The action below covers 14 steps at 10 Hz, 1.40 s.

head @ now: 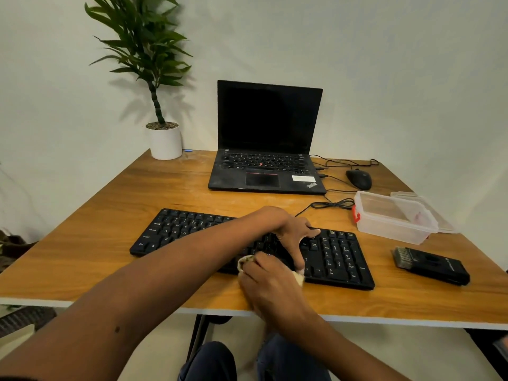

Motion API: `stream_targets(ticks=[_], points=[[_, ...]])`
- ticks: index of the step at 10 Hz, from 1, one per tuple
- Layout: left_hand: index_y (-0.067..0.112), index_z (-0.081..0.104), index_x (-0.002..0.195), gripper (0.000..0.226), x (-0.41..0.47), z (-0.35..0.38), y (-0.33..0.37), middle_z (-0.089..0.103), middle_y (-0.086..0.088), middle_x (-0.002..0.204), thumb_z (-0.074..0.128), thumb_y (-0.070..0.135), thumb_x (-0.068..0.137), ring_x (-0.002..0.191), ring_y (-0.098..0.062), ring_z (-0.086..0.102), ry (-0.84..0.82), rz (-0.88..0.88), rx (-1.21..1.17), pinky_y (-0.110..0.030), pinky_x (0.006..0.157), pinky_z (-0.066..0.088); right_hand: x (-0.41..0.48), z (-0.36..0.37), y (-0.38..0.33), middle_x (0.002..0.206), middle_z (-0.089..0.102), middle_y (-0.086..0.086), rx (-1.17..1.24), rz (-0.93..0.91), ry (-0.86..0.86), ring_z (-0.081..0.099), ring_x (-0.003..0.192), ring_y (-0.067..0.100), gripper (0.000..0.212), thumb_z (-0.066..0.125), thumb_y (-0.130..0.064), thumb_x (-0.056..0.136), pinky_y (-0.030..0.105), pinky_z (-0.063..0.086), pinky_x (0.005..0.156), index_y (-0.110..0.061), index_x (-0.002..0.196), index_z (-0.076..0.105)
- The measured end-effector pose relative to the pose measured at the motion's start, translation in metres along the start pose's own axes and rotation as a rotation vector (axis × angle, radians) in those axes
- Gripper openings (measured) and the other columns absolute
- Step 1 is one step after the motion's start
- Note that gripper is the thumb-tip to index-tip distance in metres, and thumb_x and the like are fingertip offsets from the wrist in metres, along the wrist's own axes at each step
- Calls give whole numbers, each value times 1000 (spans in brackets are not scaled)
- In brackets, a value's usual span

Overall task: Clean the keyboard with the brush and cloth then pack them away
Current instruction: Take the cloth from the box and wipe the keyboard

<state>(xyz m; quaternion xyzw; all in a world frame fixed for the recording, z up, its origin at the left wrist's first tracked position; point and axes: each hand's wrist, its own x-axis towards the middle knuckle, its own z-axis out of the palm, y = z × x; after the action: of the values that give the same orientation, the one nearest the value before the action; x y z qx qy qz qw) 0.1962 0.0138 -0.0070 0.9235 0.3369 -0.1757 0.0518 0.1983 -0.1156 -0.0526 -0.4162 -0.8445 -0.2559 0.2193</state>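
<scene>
Right hand [272, 284] is curled tight round the cloth [245, 264], a beige wad with its ends poking out both sides of the fist. The cloth is on the near edge of the keyboard [338, 257], a bit right of its middle.

Left hand [292, 233] is planted on the keys just behind the cloth, thumb stuck out right, fingers spread down. It grips nothing, just presses. Left forearm crosses over the keyboard's middle.

Brush [431, 265] lies flat right of the keyboard, near but not touching it, with the bristle end facing it.

Clear box [390, 229] with a red latch sits behind-right of the keyboard, open. Its lid [444, 221] is against the side away from the keyboard.

Laptop [266, 171] is straight behind the keyboard, lid up, screen dark. Mouse [358, 179] is behind-right, past the box. Potted plant [164, 141] is far behind-left. Everything sits on a wood table [82, 243].
</scene>
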Motion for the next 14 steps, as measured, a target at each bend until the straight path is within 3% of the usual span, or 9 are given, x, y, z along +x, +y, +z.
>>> stream_targets(ticks=[2,3,4,5,8,9,11,13,14], points=[[23,0,152,97,-21,-32,8,2,1,157,61,53,83,142,-29,9,-156,90,30,-47,115,19,-51,-31,27,78,65,0,-74,113,-41,57,71,18,24,49,-19,83,31,49,57,-11,78,71],[22,-2,151,97,-23,-31,15,1,0,157,60,53,83,143,-29,8,-131,109,60,-45,114,17,-35,-27,22,75,61,-2,-94,105,-48,50,70,15,20,53,-19,85,28,43,58,-13,73,68],[21,-1,152,105,-24,-34,15,1,0,157,65,55,78,143,-27,8,-138,113,22,-46,115,19,-10,-10,9,78,60,-2,7,-31,-7,45,74,13,12,57,-17,82,26,39,62,-16,72,63],[21,-1,152,108,-25,-33,12,0,1,157,68,56,76,143,-27,6,-136,109,-7,-47,115,19,3,-3,6,84,61,-1,36,-93,-34,46,80,15,3,62,-16,78,26,43,67,-17,77,65],[22,1,151,96,-6,-34,23,4,-1,157,59,57,83,143,-29,8,-80,93,-3,-45,114,17,-68,-43,57,82,65,-5,-107,27,-14,42,79,11,33,43,-23,90,22,35,65,-17,77,72],[24,2,152,96,-3,-33,30,5,0,157,59,58,82,142,-31,9,-91,90,15,-48,114,20,-63,-41,51,81,65,-4,-111,-1,8,52,75,13,37,40,-22,94,24,44,61,-14,75,72],[23,3,152,106,-6,-37,29,6,1,156,64,63,75,142,-29,9,-76,88,8,-49,114,20,-18,-11,28,78,59,0,27,-132,53,48,73,15,15,58,-14,86,27,40,59,-12,72,64],[23,1,151,105,-14,-29,17,3,1,158,66,58,77,144,-26,7,12,124,-193,-48,116,13,-33,-15,41,82,61,-2,15,-111,-6,52,71,16,16,57,-19,86,29,42,59,-15,77,68],[24,4,151,92,-39,-14,-10,2,1,159,58,55,84,145,-24,5,124,84,-336,-49,114,4,-42,-21,47,88,63,-2,23,-58,-23,52,73,17,21,52,-21,89,29,43,60,-14,80,69]])
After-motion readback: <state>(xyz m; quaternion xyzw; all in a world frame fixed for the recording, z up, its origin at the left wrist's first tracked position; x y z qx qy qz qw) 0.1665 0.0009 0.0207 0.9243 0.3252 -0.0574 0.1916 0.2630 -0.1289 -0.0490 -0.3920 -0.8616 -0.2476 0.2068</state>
